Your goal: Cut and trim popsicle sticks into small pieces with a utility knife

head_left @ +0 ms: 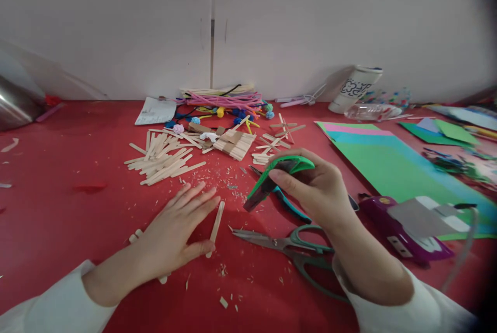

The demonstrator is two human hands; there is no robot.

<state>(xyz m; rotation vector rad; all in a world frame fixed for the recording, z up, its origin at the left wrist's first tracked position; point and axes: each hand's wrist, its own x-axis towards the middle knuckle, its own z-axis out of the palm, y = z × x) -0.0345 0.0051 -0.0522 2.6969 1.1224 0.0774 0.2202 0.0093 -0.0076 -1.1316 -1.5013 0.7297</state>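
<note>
My left hand [182,237] is spread over the red table, palm down, its thumb tip on the lower end of a single craft stick [217,221]. Under its wrist, the ends of other craft sticks peek out. Raised above the table, my right hand [314,188] grips a green-and-black handheld tool [267,180], its dark narrow end tilted down to the left; its exact kind is unclear. Scissors [279,242] with grey-green handles lie below that hand. Teal-handled pliers [291,206] lie partly hidden behind the tool and hand.
Loose craft sticks [163,157] and a joined stick panel [235,144] lie ahead, with pipe cleaners [225,100] behind. Wood scraps litter the middle. On the right are coloured paper [373,151], a purple device [404,234], a tumbler [355,89] and a plastic bottle [370,111].
</note>
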